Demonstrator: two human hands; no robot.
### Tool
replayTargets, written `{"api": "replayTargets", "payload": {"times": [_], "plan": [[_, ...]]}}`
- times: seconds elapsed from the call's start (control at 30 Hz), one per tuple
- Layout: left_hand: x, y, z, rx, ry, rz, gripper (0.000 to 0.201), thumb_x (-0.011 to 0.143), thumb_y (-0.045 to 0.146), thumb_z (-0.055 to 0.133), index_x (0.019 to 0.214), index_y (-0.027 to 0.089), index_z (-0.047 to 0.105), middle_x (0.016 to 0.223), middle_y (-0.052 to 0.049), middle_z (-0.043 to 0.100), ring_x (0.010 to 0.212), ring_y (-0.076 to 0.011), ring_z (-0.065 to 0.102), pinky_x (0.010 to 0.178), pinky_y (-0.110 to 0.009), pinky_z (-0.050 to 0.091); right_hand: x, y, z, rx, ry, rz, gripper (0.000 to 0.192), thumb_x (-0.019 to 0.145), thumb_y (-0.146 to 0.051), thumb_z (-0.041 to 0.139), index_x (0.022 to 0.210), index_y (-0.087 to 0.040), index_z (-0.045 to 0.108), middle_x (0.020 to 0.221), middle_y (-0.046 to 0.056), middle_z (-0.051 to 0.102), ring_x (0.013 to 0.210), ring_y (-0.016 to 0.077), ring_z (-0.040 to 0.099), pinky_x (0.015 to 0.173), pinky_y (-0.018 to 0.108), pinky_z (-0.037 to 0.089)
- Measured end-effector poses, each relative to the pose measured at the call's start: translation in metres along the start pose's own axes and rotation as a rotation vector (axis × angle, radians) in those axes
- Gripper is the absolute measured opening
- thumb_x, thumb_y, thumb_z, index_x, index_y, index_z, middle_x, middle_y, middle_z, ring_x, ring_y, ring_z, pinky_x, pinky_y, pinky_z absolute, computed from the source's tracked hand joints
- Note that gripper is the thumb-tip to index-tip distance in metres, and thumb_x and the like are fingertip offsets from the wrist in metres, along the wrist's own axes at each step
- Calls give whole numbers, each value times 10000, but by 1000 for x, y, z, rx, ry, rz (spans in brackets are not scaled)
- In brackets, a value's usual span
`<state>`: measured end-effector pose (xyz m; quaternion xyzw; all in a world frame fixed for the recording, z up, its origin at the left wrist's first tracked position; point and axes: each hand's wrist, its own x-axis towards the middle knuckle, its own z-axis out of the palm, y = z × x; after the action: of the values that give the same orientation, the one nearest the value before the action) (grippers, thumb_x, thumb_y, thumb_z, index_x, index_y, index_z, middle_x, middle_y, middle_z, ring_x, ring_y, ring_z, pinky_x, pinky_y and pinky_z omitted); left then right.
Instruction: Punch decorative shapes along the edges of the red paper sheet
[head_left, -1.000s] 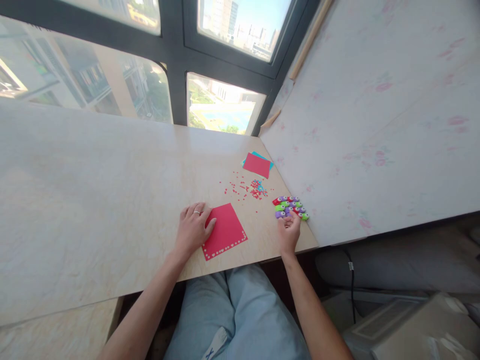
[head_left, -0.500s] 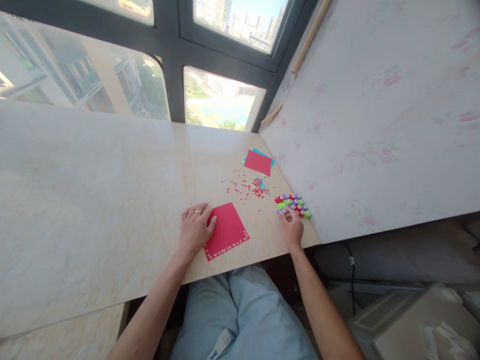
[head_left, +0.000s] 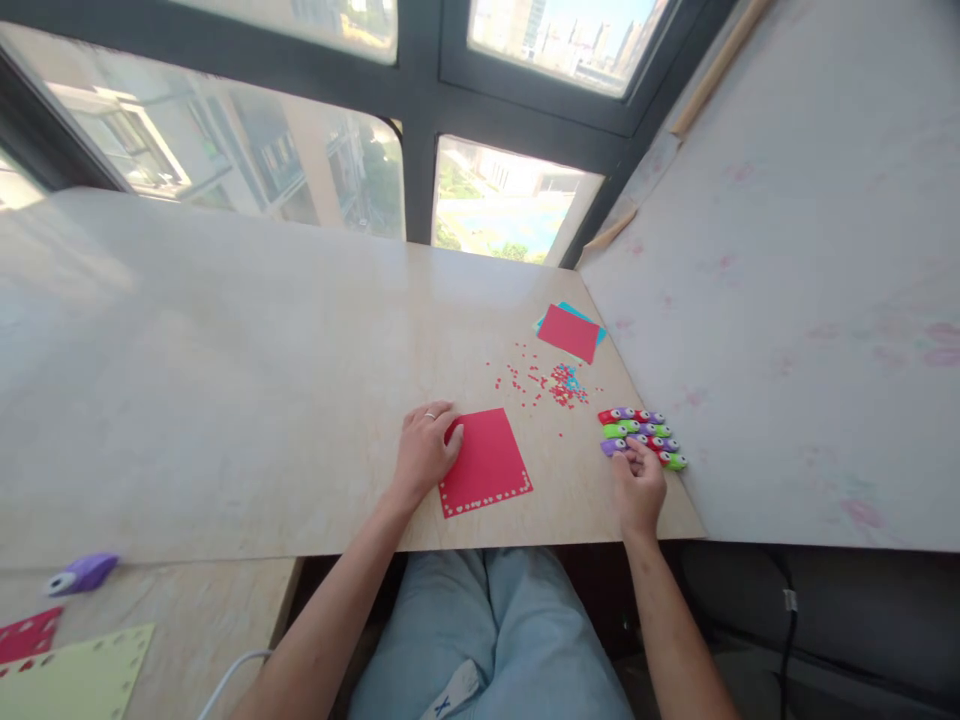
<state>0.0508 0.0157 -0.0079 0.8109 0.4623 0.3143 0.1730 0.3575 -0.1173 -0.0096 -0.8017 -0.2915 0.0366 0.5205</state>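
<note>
A square of red paper (head_left: 486, 455) lies on the tabletop, small pale cut-outs dotted along its front edge and lower right corner. My left hand (head_left: 429, 450) rests on its left side, fingers fairly flat and thumb on the sheet. At the table's right end, several craft punches (head_left: 646, 429) in red, purple and green stand in short rows. My right hand (head_left: 640, 487) is at the front row, its fingers curled against a purple craft punch (head_left: 613, 448) at the left end. My fingers hide part of that row.
Red and blue paper confetti (head_left: 568, 385) is scattered behind the red square. A stack of coloured cards (head_left: 569, 333) sits near the wall (head_left: 810, 300). On the lower left surface are another purple punch (head_left: 82, 574) and a pale yellow punched card (head_left: 82, 672).
The view has turned left, so the table's things appear farther right and the lower left cards come into sight. Both hands stay at the same things.
</note>
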Motion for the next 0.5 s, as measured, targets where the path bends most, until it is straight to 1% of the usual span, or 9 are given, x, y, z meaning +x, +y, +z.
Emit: {"api": "replayTargets", "payload": {"times": [0.07, 0.17, 0.27, 0.37, 0.43, 0.5], "plan": [[-2, -2, 1, -88, 54, -45, 182, 896, 224, 556, 1005, 174, 693, 1107, -95, 697, 1065, -247, 606, 972, -428, 433, 0, -1, -1, 59, 6, 11, 479, 727, -372, 649, 1127, -108, 654, 849, 41, 607, 660, 148, 549, 624, 278, 468], [-8, -3, -1, -197, 172, -158, 164, 886, 199, 553, 975, 162, 685, 961, -87, 714, 943, -218, 628, 880, -385, 479, -1, -2, -2, 143, 17, 34, 471, 705, -355, 688, 1103, -106, 664, 829, 29, 601, 652, 136, 541, 596, 262, 465], [-19, -5, -7, -249, 355, -271, 141, 874, 180, 550, 933, 160, 676, 925, -83, 707, 917, -203, 628, 850, -359, 491, -2, -3, -3, 230, -31, 49, 477, 691, -361, 720, 1092, -108, 666, 768, 7, 590, 601, 125, 526, 559, 257, 462], [-35, -11, -19, -191, 551, -334, 137, 873, 180, 534, 907, 165, 665, 920, -79, 698, 921, -196, 624, 871, -357, 486, -3, -2, -4, 265, -75, 48, 450, 683, -372, 747, 1045, -111, 690, 771, 15, 607, 591, 123, 523, 562, 266, 456], [-47, -18, -31, -90, 634, -356, 151, 871, 173, 512, 907, 165, 659, 915, -81, 690, 922, -200, 616, 881, -364, 482, -3, 0, -4, 295, -93, 54, 439, 675, -374, 765, 1023, -114, 705, 782, 26, 623, 596, 128, 522, 576, 278, 453], [-60, -28, -48, 53, 681, -375, 179, 863, 162, 486, 928, 155, 652, 941, -100, 676, 951, -214, 603, 904, -375, 473, -3, 4, -5, 326, -101, 67, 427, 677, -379, 770, 1012, -119, 717, 806, 36, 633, 595, 129, 512, 594, 294, 450]]}}
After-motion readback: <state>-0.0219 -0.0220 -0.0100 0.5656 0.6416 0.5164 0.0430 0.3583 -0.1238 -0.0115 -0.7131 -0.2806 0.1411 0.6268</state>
